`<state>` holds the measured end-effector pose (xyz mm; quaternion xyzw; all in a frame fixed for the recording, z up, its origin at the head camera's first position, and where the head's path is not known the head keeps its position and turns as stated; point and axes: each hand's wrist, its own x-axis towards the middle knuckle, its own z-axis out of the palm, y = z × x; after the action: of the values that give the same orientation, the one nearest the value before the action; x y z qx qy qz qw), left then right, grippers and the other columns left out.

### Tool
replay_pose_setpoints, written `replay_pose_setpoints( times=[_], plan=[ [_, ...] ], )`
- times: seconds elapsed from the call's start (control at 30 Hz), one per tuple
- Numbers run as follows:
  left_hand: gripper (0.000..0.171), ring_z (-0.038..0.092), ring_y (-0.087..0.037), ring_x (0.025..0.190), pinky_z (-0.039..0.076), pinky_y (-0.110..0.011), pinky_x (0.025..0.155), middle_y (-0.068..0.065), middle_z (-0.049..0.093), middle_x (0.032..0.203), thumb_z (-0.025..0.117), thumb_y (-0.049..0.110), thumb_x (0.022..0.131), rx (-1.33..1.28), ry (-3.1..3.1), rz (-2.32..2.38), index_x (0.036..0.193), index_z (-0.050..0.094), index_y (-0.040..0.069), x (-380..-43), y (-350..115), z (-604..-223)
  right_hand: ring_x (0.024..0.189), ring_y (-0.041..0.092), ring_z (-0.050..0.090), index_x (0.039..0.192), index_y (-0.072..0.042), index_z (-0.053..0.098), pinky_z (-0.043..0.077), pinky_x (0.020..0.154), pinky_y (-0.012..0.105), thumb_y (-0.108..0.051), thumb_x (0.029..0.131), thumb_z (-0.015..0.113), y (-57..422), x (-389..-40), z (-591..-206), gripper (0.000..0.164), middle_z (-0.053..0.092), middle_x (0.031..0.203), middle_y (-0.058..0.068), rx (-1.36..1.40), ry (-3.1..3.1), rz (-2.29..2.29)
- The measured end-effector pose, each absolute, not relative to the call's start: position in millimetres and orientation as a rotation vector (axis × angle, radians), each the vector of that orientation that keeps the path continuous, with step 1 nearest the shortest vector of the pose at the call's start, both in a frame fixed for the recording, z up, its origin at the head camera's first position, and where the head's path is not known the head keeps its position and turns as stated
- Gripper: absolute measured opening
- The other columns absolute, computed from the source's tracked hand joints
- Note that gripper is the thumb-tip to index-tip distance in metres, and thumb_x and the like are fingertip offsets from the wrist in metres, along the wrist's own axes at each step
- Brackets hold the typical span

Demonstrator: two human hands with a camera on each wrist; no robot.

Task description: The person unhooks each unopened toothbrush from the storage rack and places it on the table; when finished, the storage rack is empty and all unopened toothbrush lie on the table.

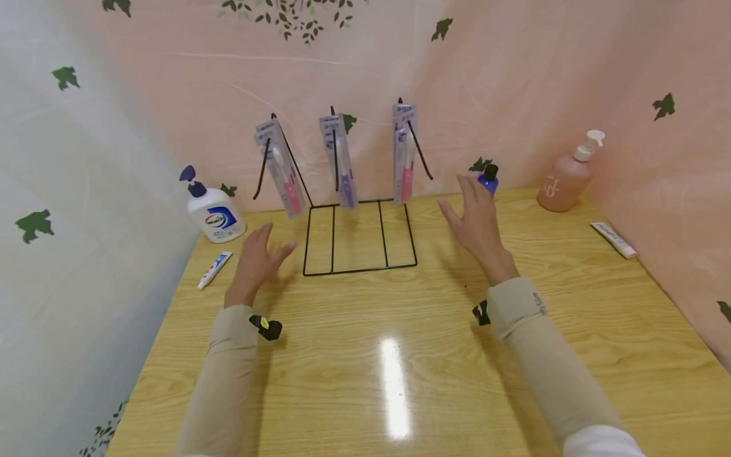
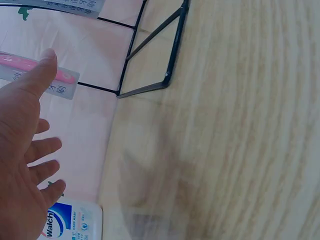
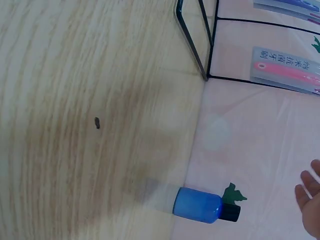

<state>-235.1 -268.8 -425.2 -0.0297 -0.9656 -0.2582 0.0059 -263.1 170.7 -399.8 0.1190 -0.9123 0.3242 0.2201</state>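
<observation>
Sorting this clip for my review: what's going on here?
A person at a table holds nothing right now. The left hand hovers between a white pump bottle and a black wire rack; the right hand hovers near a small blue bottle. Packaged toothbrushes hang on the rack.

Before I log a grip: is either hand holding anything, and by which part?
Nothing is held: left hand and right hand are both empty; the toothbrushes hang on the rack.

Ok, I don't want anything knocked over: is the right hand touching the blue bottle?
Apart. The right wrist view shows it: the whole blue bottle is visible, and pink backdrop fills the gap between it and the right hand.
</observation>
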Motion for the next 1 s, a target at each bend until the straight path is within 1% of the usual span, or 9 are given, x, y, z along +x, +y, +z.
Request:
replay_pose_setpoints(
  times=[0.1, 0.2, 0.33, 0.43, 0.6, 0.67, 0.8, 0.9, 1.0],
  plan=[
    [0.079, 0.024, -0.043, 0.142, 0.020, -0.056, 0.116, -0.024, 0.028, 0.153, 0.052, 0.050, 0.095, -0.128, -3.007, -0.914, 0.150, 0.026, 0.001, -232.8, -270.1, -429.3, 0.134, 0.036, 0.038, 0.140, -0.004, 0.045, 0.029, 0.114, 0.051, -0.034, 0.096, 0.057, 167.1, -261.8, -401.9, 0.055, 0.046, 0.142, 0.018, 0.366, -2.400, 0.982],
    [0.071, 0.026, -0.043, 0.141, 0.022, -0.057, 0.116, -0.024, 0.031, 0.152, 0.054, 0.042, 0.096, -0.168, -3.016, -0.997, 0.149, 0.029, 0.001, -231.4, -269.8, -435.3, 0.122, 0.035, 0.049, 0.128, -0.001, 0.056, 0.039, 0.106, 0.049, -0.024, 0.093, 0.062, 160.4, -260.0, -404.5, 0.042, 0.057, 0.129, 0.018, 0.458, -2.264, 1.063],
    [0.066, 0.027, -0.041, 0.141, 0.022, -0.055, 0.116, -0.022, 0.033, 0.152, 0.058, 0.036, 0.096, -0.215, -3.042, -1.043, 0.148, 0.033, 0.004, -231.8, -267.0, -445.3, 0.109, 0.033, 0.056, 0.118, 0.002, 0.062, 0.047, 0.095, 0.046, -0.012, 0.090, 0.066, 147.1, -257.6, -407.6, 0.031, 0.063, 0.116, 0.018, 0.598, -2.141, 1.110],
    [0.065, 0.028, -0.041, 0.141, 0.023, -0.055, 0.116, -0.021, 0.034, 0.152, 0.060, 0.034, 0.095, -0.249, -3.066, -1.050, 0.148, 0.034, 0.006, -233.1, -263.3, -452.2, 0.106, 0.032, 0.057, 0.116, 0.003, 0.063, 0.048, 0.093, 0.044, -0.009, 0.089, 0.066, 135.0, -255.6, -408.7, 0.029, 0.063, 0.113, 0.018, 0.670, -2.106, 1.110],
    [0.064, 0.030, -0.039, 0.141, 0.023, -0.054, 0.116, -0.018, 0.036, 0.152, 0.060, 0.033, 0.094, -0.309, -3.086, -1.061, 0.148, 0.036, 0.009, -233.0, -259.0, -461.0, 0.106, 0.029, 0.057, 0.115, 0.002, 0.062, 0.049, 0.094, 0.042, -0.010, 0.090, 0.066, 113.9, -253.6, -409.5, 0.029, 0.061, 0.113, 0.017, 0.759, -2.106, 1.098],
    [0.064, 0.029, -0.036, 0.142, 0.022, -0.052, 0.117, -0.016, 0.036, 0.152, 0.061, 0.032, 0.094, -0.335, -3.079, -1.082, 0.149, 0.036, 0.010, -231.8, -257.7, -463.3, 0.106, 0.029, 0.057, 0.116, 0.001, 0.061, 0.049, 0.093, 0.042, -0.011, 0.090, 0.065, 105.6, -252.4, -409.9, 0.029, 0.060, 0.112, 0.016, 0.788, -2.117, 1.103],
    [0.065, 0.032, -0.034, 0.141, 0.024, -0.049, 0.117, -0.014, 0.037, 0.152, 0.062, 0.031, 0.093, -0.386, -3.051, -1.120, 0.148, 0.036, 0.009, -231.1, -254.5, -467.9, 0.106, 0.029, 0.057, 0.118, 0.001, 0.059, 0.049, 0.093, 0.042, -0.012, 0.090, 0.064, 89.6, -251.1, -409.9, 0.031, 0.060, 0.112, 0.017, 0.868, -2.127, 1.096],
    [0.065, 0.036, -0.035, 0.138, 0.028, -0.048, 0.116, -0.017, 0.038, 0.150, 0.063, 0.029, 0.093, -0.410, -3.043, -1.121, 0.147, 0.037, 0.006, -230.7, -252.5, -468.4, 0.108, 0.029, 0.057, 0.119, 0.002, 0.059, 0.048, 0.096, 0.041, -0.013, 0.090, 0.065, 75.6, -250.8, -409.3, 0.033, 0.061, 0.114, 0.017, 0.930, -2.126, 1.090],
    [0.066, 0.035, -0.037, 0.138, 0.027, -0.049, 0.116, -0.019, 0.037, 0.150, 0.064, 0.028, 0.092, -0.424, -3.056, -1.097, 0.147, 0.036, 0.005, -231.0, -251.8, -468.1, 0.109, 0.028, 0.057, 0.120, 0.001, 0.059, 0.048, 0.096, 0.040, -0.013, 0.089, 0.066, 59.4, -251.2, -409.9, 0.035, 0.062, 0.115, 0.016, 0.956, -2.127, 1.106]
  ],
)
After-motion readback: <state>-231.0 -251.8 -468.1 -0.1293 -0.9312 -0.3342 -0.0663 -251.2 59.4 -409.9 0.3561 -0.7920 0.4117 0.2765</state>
